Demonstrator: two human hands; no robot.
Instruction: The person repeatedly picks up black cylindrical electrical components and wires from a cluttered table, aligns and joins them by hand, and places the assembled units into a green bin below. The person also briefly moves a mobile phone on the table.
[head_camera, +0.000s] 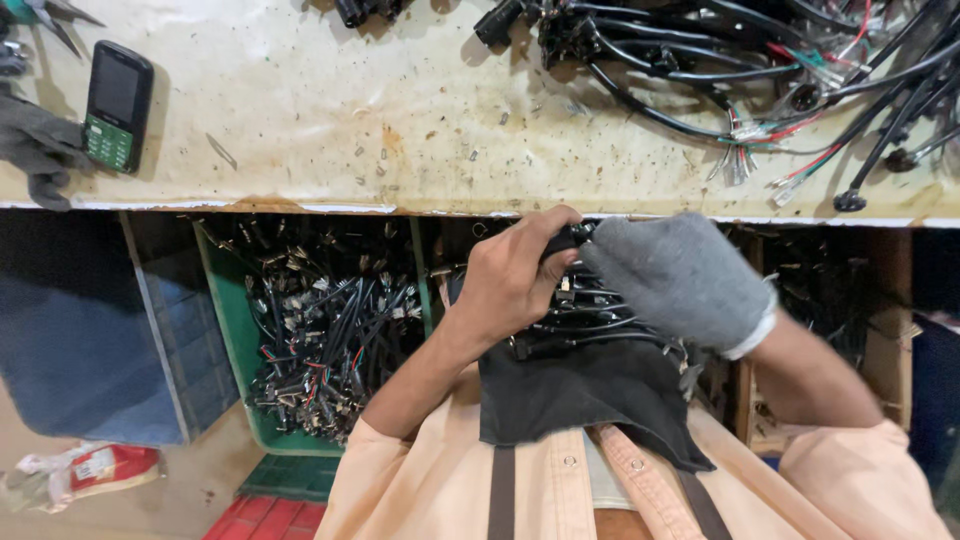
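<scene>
Two hands meet below the workbench (400, 120): your bare left hand (510, 280) and gloved right hand (680, 280) grasp the black cable bundle (590, 325), apparently mid-sorting; next calls for steady grip.

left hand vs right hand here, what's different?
The left hand is bare; the right hand wears a grey knit glove. The left hand curls its fingers round the black cable bundle at its top end, while the right hand lies over it, back upward. Both meet on that bundle, just below the workbench edge.
</scene>
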